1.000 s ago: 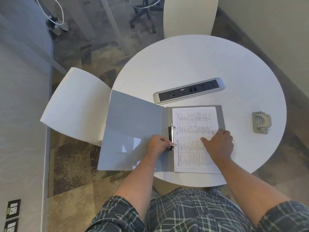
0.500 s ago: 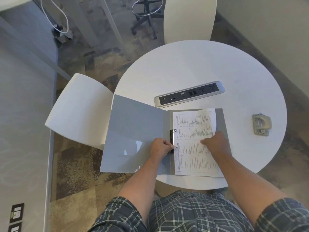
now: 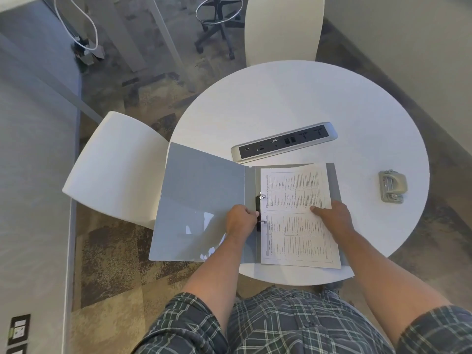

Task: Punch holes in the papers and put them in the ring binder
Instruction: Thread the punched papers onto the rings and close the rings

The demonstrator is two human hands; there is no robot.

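Head view: my left hand [image 3: 241, 221] curls closed at the black ring mechanism [image 3: 258, 213], whose long axis runs away from me along the spine of the open ring binder [image 3: 201, 200]; whether it grips I cannot tell. My right hand [image 3: 332, 215] presses flat, fingers open, on the papers [image 3: 296, 200] lying just right of the rings. The hole punch [image 3: 392, 186] sits well apart, far right.

A single head-worn wide-angle camera looks steeply down from above the near edge of the round table [image 3: 293, 103], facing forward. It sits at arm's length, taking in the whole tabletop, surrounding floor, and both forearms.
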